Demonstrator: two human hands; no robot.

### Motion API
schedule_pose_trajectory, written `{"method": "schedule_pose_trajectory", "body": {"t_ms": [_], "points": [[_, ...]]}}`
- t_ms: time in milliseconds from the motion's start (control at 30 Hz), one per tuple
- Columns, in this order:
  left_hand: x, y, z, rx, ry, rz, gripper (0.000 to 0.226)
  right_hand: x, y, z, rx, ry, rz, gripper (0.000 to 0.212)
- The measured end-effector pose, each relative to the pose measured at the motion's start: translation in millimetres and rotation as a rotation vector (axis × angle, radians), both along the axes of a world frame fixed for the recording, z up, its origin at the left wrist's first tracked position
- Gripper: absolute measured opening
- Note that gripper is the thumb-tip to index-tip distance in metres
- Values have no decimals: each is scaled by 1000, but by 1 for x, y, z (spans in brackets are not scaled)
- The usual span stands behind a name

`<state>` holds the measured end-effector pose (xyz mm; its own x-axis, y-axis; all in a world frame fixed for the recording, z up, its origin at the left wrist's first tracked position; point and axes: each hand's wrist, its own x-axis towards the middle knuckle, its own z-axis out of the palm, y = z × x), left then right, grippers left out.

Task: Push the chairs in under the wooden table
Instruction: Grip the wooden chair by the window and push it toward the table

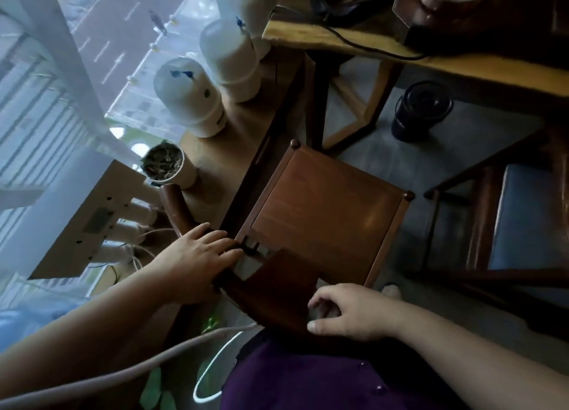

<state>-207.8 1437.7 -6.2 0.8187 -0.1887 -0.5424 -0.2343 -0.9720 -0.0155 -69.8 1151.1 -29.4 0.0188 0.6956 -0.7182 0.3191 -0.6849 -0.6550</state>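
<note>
A brown wooden chair stands just below me, its square seat facing the wooden table at the upper right. The seat is out from under the table, with grey floor between them. My left hand lies over the curved top rail of the chair's back on the left side, fingers wrapped on it. My right hand grips the right part of the broad back slat, thumb below and fingers curled over its edge. A second chair with a blue seat cushion stands at the right, also out from under the table.
A low wooden bench along the window on the left carries white jars and a small pot. A dark round bucket sits on the floor under the table edge. A black cable and glassware lie on the tabletop.
</note>
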Motion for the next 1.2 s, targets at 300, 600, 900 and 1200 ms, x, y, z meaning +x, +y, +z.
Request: {"method": "schedule_pose_trajectory", "body": {"t_ms": [300, 600, 900, 1200], "points": [[16, 21, -24, -104, 10, -204, 21, -20, 20, -2, -290, 51, 142, 55], [28, 5, -18, -58, 60, -205, 25, -32, -5, -1, -252, -65, 16, 72], [50, -25, -6, -9, 88, -180, 17, -8, -28, 2, -283, -81, -10, 73], [77, -64, -14, -2, 96, -209, 16, 12, -68, 9, -321, -115, -45, 74]]}}
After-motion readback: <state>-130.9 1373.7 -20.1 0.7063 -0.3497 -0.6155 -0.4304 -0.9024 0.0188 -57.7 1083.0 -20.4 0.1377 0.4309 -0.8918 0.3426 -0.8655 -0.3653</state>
